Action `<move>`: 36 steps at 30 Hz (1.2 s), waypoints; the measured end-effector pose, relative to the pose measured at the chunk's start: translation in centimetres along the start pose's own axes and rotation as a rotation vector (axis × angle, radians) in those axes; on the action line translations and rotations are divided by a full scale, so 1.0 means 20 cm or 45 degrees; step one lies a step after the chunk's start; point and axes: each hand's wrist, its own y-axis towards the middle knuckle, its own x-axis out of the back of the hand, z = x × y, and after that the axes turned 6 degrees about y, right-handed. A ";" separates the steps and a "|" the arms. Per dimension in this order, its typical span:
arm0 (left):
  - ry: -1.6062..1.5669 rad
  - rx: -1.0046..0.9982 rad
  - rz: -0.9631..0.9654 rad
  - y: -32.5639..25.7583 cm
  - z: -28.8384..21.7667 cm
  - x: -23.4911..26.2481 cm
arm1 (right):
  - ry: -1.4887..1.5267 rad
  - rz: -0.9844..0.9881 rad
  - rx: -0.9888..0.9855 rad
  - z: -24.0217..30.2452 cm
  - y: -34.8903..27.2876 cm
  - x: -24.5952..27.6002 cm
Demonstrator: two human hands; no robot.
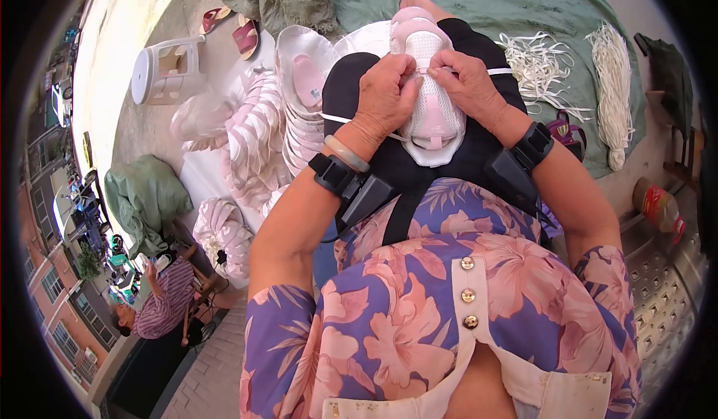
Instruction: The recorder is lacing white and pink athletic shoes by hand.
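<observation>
A pink and white shoe upper (432,112) rests on my lap between both hands. My left hand (385,93) grips its left side with fingers curled over the mesh. My right hand (467,82) pinches a white lace (499,71) at the shoe's top, thumb and fingers closed. A strand of the lace trails out to the right and another runs left under my left hand. Each wrist carries a black strapped device, and the left wrist also has a pale bangle.
A stack of pink and white shoe uppers (299,112) lies at left, with more in plastic bags (224,228). Loose white laces (535,60) and a bundle of laces (615,82) lie on green cloth. A toppled white stool (164,67) and a seated person (161,299) are further left.
</observation>
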 end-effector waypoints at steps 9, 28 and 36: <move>-0.018 -0.085 -0.219 -0.01 0.00 -0.04 | 0.019 0.210 -0.123 -0.01 0.08 0.04; 0.090 -0.181 -0.119 0.02 0.01 -0.07 | 0.071 0.507 -0.072 -0.06 0.17 0.08; 0.145 -0.019 -0.093 0.02 0.02 -0.05 | 0.550 0.533 -0.535 -0.02 0.13 0.16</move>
